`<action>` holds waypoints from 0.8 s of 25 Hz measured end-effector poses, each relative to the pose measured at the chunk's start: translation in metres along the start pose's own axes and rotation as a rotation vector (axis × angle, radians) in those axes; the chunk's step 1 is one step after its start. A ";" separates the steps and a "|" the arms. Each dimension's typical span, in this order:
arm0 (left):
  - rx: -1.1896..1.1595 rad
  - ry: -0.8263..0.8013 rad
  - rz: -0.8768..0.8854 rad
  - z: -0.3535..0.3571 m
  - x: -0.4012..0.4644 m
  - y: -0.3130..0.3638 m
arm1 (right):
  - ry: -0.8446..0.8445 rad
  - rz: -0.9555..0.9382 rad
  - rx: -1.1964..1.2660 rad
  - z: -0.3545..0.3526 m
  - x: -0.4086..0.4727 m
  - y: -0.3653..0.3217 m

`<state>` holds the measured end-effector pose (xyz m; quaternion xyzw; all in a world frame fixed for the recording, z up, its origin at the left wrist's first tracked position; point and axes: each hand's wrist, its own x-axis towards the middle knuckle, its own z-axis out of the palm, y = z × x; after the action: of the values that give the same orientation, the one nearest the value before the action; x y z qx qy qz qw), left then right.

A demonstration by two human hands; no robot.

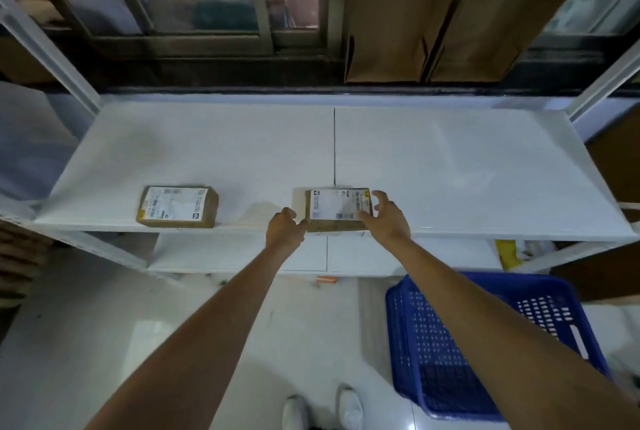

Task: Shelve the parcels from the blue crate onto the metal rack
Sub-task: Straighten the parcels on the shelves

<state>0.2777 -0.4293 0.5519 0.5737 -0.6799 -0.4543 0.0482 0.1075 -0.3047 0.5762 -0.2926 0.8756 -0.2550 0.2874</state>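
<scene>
A: That parcel (pixel 337 209) looks like a small stiff carton, probably light. It sits at the rack (pixel 450 166) shelf's front edge, right of the other parcel (pixel 178 206).

B: Yep. Left hand (pixel 285 227) touches its left end, fingers curled; right hand (pixel 388 216) is spread loose over its right end. I'd take it by the ends. Crate (pixel 433 343) right of the feet looks empty.

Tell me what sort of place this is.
Probably a parcel storeroom or small sorting room: a white metal rack holds labelled brown cardboard parcels, and a blue plastic crate stands on the tiled floor beside it.
</scene>
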 end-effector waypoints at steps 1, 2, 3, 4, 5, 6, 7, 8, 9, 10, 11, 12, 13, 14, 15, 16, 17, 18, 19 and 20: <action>-0.024 -0.010 -0.027 0.005 0.004 -0.003 | 0.006 0.022 -0.017 0.008 0.004 0.002; -0.041 -0.018 -0.044 0.010 0.007 -0.004 | 0.017 0.041 -0.031 0.015 0.007 0.004; -0.064 -0.017 -0.053 0.014 0.008 -0.003 | 0.033 0.056 -0.036 0.019 0.009 0.006; -0.099 -0.009 -0.063 0.017 0.009 -0.002 | 0.046 0.059 -0.038 0.020 0.011 0.007; -0.126 0.004 -0.075 0.019 0.010 -0.002 | 0.049 0.049 -0.040 0.022 0.012 0.008; -0.133 0.023 -0.068 0.020 0.011 -0.002 | 0.050 0.037 -0.042 0.023 0.014 0.009; -0.118 0.040 -0.051 0.021 0.014 -0.002 | 0.053 0.026 -0.043 0.024 0.015 0.010; -0.101 0.053 -0.038 0.022 0.016 -0.003 | 0.056 0.017 -0.042 0.024 0.017 0.010; -0.095 0.060 -0.028 0.023 0.017 -0.003 | 0.060 0.012 -0.039 0.025 0.018 0.010; -0.100 0.063 -0.021 0.024 0.018 -0.003 | 0.064 0.009 -0.034 0.025 0.019 0.011; -0.116 0.065 -0.016 0.024 0.020 -0.003 | 0.068 0.006 -0.030 0.025 0.020 0.011; -0.135 0.066 -0.016 0.024 0.021 -0.002 | 0.071 0.004 -0.027 0.026 0.020 0.010; -0.154 0.068 -0.016 0.023 0.023 -0.002 | 0.074 0.002 -0.023 0.026 0.021 0.010; -0.168 0.070 -0.015 0.023 0.025 -0.002 | 0.076 0.001 -0.018 0.026 0.023 0.010; -0.181 0.069 -0.017 0.023 0.027 -0.002 | 0.075 0.000 -0.014 0.026 0.024 0.010; -0.191 0.068 -0.023 0.024 0.029 -0.003 | 0.072 -0.001 -0.013 0.026 0.025 0.011; -0.195 0.066 -0.027 0.024 0.030 -0.003 | 0.067 0.000 -0.015 0.026 0.025 0.011; -0.195 0.062 -0.029 0.024 0.030 -0.003 | 0.063 0.002 -0.022 0.026 0.024 0.011; -0.202 0.060 -0.035 0.023 0.029 -0.003 | 0.068 0.009 -0.033 0.025 0.023 0.012; -0.219 0.062 -0.046 0.021 0.027 -0.002 | 0.090 0.021 -0.044 0.024 0.020 0.012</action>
<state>0.2576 -0.4395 0.5259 0.5941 -0.6112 -0.5088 0.1210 0.1052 -0.3160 0.5452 -0.2781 0.8960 -0.2455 0.2441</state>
